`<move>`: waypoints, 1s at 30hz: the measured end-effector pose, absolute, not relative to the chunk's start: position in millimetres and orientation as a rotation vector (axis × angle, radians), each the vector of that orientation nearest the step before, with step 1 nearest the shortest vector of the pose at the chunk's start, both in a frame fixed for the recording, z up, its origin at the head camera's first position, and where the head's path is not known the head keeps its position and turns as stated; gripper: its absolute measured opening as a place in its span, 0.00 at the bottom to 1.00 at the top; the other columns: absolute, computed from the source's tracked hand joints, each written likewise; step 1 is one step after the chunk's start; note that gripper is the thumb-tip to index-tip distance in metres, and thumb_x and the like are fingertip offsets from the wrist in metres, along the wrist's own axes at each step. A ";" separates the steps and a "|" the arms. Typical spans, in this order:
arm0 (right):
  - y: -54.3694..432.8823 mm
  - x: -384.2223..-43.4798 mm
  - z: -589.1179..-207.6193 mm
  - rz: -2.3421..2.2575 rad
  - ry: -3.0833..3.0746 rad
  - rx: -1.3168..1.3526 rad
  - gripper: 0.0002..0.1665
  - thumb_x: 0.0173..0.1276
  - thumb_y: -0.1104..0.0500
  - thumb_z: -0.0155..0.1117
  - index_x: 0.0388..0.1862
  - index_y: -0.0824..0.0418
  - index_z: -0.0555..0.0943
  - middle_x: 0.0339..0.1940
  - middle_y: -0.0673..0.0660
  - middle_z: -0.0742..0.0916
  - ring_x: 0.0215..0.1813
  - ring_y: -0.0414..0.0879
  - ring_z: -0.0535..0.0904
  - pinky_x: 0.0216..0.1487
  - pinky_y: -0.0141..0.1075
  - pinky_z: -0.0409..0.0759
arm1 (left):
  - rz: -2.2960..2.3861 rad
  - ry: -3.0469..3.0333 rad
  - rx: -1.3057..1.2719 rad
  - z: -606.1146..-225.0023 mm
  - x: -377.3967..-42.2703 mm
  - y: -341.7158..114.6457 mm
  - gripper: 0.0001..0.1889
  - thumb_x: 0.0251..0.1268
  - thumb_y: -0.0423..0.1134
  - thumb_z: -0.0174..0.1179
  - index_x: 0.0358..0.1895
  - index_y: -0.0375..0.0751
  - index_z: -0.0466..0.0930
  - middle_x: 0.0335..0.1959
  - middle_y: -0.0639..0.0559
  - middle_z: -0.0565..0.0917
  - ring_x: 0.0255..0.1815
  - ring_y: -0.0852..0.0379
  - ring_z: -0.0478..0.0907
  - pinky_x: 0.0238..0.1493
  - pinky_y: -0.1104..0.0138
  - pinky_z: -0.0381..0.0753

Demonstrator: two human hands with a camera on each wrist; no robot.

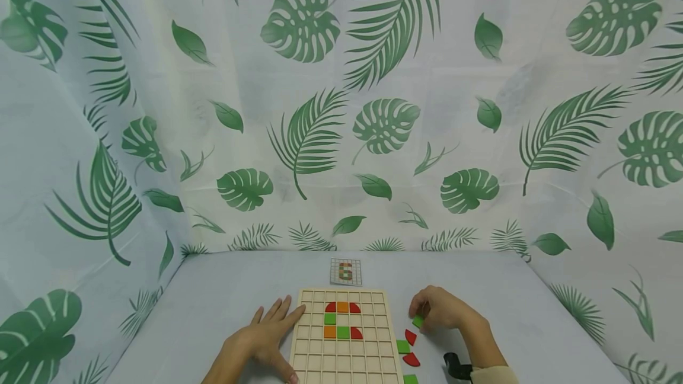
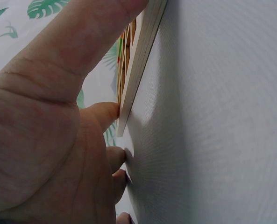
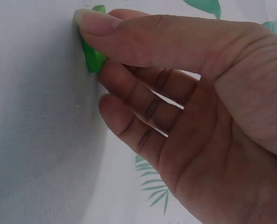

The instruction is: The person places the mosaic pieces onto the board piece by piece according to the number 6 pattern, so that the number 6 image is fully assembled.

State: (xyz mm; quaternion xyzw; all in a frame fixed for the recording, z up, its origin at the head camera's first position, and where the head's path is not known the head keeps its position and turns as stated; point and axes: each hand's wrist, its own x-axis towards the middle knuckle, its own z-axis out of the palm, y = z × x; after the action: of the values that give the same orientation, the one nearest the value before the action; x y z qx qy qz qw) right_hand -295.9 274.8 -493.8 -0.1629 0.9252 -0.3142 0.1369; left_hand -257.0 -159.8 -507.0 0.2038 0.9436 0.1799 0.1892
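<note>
My left hand lies with spread fingers along the left edge of a wooden grid board; thumb and index finger touch the edge. In the left wrist view, fingers meet the board's side. My right hand is right of the board, pinching a green square tile between thumb and fingers, at the tabletop. Set in the grid's upper part are red quarter-round tiles, orange square tiles and green square tiles, shaping part of a figure.
Beyond the board lies a small card with a coloured 6 on a grid. Along the board's right edge are loose red quarter-round pieces and green squares. A black object shows by the right wrist. Leaf-patterned cloth surrounds the table.
</note>
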 end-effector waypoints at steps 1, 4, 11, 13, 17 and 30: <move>274.5 -296.1 -493.9 -0.905 2.682 -0.464 0.18 0.45 0.74 0.81 0.32 0.57 0.88 0.33 0.51 0.85 0.37 0.48 0.79 0.40 0.42 0.82 | 0.507 2.652 0.573 -507.3 -257.2 -159.8 0.74 0.28 0.70 0.83 0.85 0.55 0.52 0.87 0.37 0.45 0.87 0.34 0.39 0.81 0.30 0.37; 273.1 -296.3 -494.2 -0.886 2.699 -0.437 0.18 0.46 0.74 0.81 0.32 0.56 0.87 0.34 0.51 0.85 0.38 0.48 0.79 0.41 0.45 0.84 | 0.503 2.653 0.574 -507.9 -257.7 -160.0 0.74 0.28 0.70 0.83 0.85 0.55 0.52 0.87 0.37 0.45 0.87 0.34 0.39 0.81 0.30 0.37; 271.1 -296.7 -496.4 -0.881 2.725 -0.437 0.17 0.47 0.75 0.81 0.30 0.56 0.87 0.33 0.50 0.84 0.37 0.47 0.78 0.41 0.44 0.83 | 0.504 2.655 0.591 -507.8 -257.0 -160.2 0.74 0.28 0.70 0.83 0.85 0.54 0.51 0.87 0.37 0.44 0.87 0.34 0.40 0.80 0.30 0.37; 270.6 -296.7 -496.5 -0.895 2.711 -0.459 0.17 0.48 0.75 0.80 0.30 0.56 0.88 0.32 0.50 0.85 0.36 0.48 0.78 0.41 0.44 0.83 | 0.501 2.655 0.593 -507.4 -256.8 -160.2 0.74 0.28 0.70 0.83 0.85 0.54 0.51 0.87 0.37 0.44 0.87 0.34 0.40 0.80 0.30 0.37; 269.8 -296.2 -495.3 -0.919 2.685 -0.511 0.17 0.49 0.77 0.78 0.29 0.56 0.89 0.30 0.50 0.87 0.35 0.48 0.79 0.39 0.44 0.83 | 0.501 2.656 0.589 -506.5 -256.6 -160.1 0.74 0.28 0.70 0.83 0.85 0.54 0.52 0.87 0.37 0.45 0.87 0.34 0.40 0.81 0.30 0.37; 267.0 -297.2 -488.9 -1.033 2.687 -0.553 0.18 0.54 0.77 0.71 0.35 0.57 0.92 0.36 0.51 0.91 0.36 0.48 0.82 0.34 0.40 0.84 | 0.492 2.659 0.571 -506.4 -256.9 -159.6 0.73 0.28 0.70 0.83 0.85 0.54 0.53 0.87 0.37 0.46 0.87 0.34 0.41 0.81 0.31 0.38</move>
State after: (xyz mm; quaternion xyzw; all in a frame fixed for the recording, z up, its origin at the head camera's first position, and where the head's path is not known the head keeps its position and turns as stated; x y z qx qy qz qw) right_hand -297.2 267.0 -488.9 -0.1877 0.9115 -0.3505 0.1051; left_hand -256.9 -159.6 -506.4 0.2029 0.9450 0.1747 0.1880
